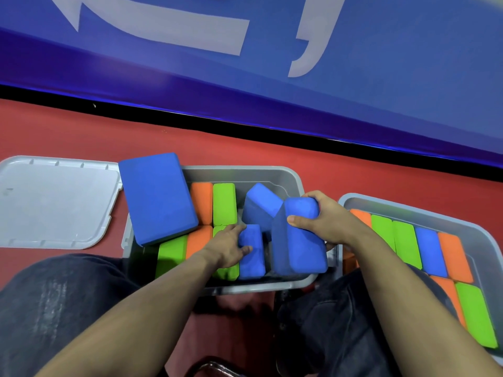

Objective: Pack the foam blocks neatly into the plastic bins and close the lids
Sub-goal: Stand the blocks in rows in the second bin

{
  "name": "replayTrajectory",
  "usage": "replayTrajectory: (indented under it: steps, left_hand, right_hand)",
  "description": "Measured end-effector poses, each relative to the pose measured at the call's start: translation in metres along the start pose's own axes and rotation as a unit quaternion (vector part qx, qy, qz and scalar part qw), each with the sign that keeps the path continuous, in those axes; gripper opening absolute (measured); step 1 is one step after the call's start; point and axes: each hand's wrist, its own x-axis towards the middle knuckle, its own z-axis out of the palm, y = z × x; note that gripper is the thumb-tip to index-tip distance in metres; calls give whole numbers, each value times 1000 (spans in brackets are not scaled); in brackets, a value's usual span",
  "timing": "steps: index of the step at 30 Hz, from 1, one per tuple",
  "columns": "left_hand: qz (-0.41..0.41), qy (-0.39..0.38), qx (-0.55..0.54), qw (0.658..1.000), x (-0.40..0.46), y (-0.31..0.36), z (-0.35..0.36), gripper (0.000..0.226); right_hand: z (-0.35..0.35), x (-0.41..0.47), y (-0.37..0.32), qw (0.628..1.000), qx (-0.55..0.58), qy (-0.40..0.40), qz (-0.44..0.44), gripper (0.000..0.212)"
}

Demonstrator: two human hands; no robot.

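Note:
A grey plastic bin (285, 176) sits on the red floor between my knees, holding orange, green and blue foam blocks on edge. My left hand (227, 246) grips a small upright blue block (251, 261) inside it. My right hand (325, 220) holds a larger blue block (298, 246) tilted over the bin's right side. Another blue block (260, 205) leans loose at the back of the bin. A big blue block (156, 197) lies flat across the bin's left rim. A second grey bin (435, 213) at right is filled with neat rows of blocks.
A grey lid (54, 200) lies flat on the floor left of the middle bin. A blue banner with white lettering (245, 63) runs along the wall behind. My knees in dark jeans (54, 308) frame the bin, and a chair edge shows below.

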Motion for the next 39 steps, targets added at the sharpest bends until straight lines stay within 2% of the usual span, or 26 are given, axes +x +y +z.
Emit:
replayTrajectory:
  steps: [7, 17, 23, 27, 35, 39]
  left_hand:
    - [1, -3, 17, 1000, 1, -3, 3, 75]
    - [-15, -15, 83, 996, 5, -16, 12, 88]
    - [-49, -27, 79, 995, 8, -15, 20, 96]
    - [-55, -18, 106, 993, 13, -19, 26, 103]
    - [-84, -27, 152, 984, 25, -32, 37, 116]
    - [-75, -38, 106, 991, 28, -38, 39, 120]
  right_hand:
    - [2, 2, 2, 1000, -8, -28, 10, 57]
    - [35, 43, 14, 999, -13, -48, -6, 60]
    - [66, 64, 47, 995, -31, -89, 41, 80]
    - [78, 80, 54, 992, -26, -102, 70, 83]
    - [102, 114, 69, 989, -9, -115, 97, 81]
    - [110, 131, 80, 988, -8, -130, 81, 70]
